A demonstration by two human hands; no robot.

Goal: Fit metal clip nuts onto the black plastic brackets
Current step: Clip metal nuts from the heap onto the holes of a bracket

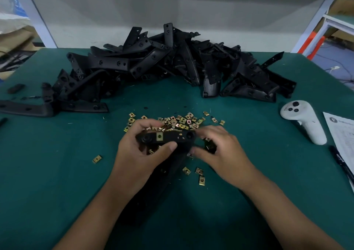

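A black plastic bracket [168, 137] was held just in front of the loose clip nuts [178, 121], gripped by the left hand [141, 148] with the thumb curled over its near edge. One brass-coloured clip nut [159, 136] was already seated on its top face. The right hand [220, 148] was curled at the bracket's right end; whether a nut was pinched there could not be told, for the fingers were blurred. Behind the nuts, a large heap of brackets [172, 64] was left, no nuts seen on them, so most of the job was judged undone.
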